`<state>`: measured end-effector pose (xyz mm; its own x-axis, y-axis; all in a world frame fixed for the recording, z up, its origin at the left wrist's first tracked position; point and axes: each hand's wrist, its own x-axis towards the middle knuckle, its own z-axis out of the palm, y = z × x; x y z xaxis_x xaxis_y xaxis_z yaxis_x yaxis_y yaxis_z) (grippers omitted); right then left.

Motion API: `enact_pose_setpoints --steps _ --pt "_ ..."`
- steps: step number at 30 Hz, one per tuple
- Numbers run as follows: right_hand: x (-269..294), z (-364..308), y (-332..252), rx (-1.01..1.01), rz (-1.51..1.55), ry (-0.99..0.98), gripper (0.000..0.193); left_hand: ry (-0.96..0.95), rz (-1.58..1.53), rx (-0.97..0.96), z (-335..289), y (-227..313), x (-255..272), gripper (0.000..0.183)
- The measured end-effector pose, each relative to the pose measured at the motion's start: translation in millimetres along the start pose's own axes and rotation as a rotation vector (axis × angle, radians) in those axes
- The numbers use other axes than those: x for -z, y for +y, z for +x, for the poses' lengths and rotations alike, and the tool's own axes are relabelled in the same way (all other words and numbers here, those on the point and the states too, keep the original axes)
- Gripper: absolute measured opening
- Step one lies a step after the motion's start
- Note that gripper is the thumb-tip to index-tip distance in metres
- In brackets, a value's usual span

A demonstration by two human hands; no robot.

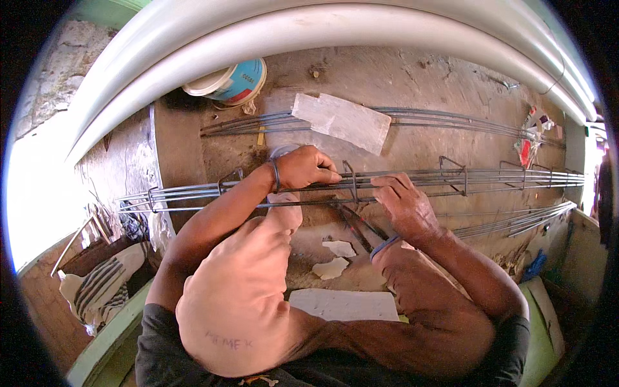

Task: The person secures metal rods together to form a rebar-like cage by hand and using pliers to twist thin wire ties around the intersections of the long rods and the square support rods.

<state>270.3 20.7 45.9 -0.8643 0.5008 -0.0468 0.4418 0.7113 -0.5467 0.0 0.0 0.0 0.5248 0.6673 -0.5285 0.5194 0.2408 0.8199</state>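
Long steel rods (258, 189) run side to side in front of me, joined by bent-wire stirrups (454, 175) into a narrow cage. My left hand (308, 169) is closed on top of the rods, thumb and fingertips pinched beside a middle stirrup (350, 180). Whatever lies in that pinch is too small to make out. On the other side of this stirrup, my right hand (406, 205) has its fingers curled together against the rods, and their grip is hidden. Below the rods, between my knees, a dark long-handled tool (358, 227) slants toward my right leg.
Thick white pipes (335, 29) arch across the far side. Beyond the cage, more loose rods (445, 119) lie under a pale flat board (345, 122), near a blue-and-white bucket (244, 82). Thin rods (516, 219) lie at right; broken pale pieces (332, 267) are near my feet.
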Motion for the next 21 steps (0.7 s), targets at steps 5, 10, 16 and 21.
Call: enact_pose_setpoints --steps 5,10,16,21 --pt "4 18 0 -0.231 0.111 -0.078 0.014 0.236 0.28 0.027 -8 5 -11 0.029" --pt "5 21 10 -0.171 0.2 -0.114 0.013 0.33 0.496 -0.145 -5 5 -20 0.035" --pt "7 17 18 -0.179 0.184 -0.181 0.014 0.234 0.589 -0.414 7 2 -17 0.05" --pt "22 26 18 -0.058 0.432 -0.097 0.018 0.091 0.488 -0.24 6 1 -17 0.055"
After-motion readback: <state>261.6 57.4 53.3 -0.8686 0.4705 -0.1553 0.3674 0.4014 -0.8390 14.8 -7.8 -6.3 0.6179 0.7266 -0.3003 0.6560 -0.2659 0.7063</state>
